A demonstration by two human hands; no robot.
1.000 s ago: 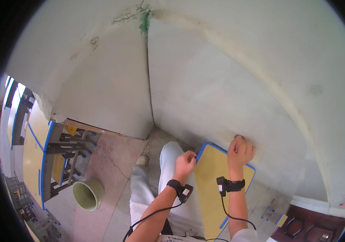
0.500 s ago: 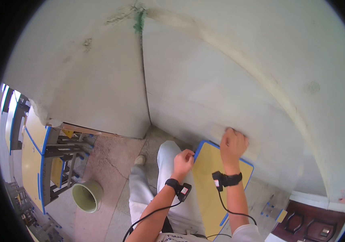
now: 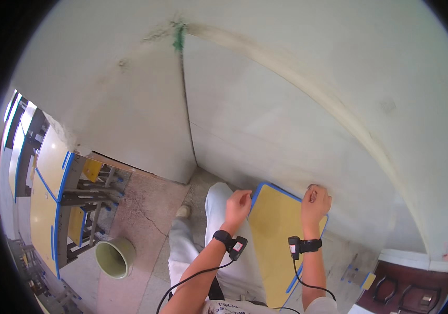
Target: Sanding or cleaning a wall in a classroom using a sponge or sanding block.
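The right hand (image 3: pixel 316 206), fingers curled narrow, is close by the smudged grey-white wall (image 3: pixel 265 120), over the far end of the blue-edged yellow desktop (image 3: pixel 275 225); the left hand (image 3: pixel 238 208), likewise curled, is beside its left corner. Whether either holds anything cannot be told. Left of both hands, a green bucket (image 3: pixel 110 256) stands on cracked floor (image 3: pixel 140 212).

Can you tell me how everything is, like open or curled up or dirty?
left hand: fingers curled; can't tell if holding anything
right hand: fingers curled, near the wall; can't tell if holding anything
desk: standing by the wall, partly hidden
wall: smudged
bucket: upright, open-topped
wrist straps: fastened
floor: cracked
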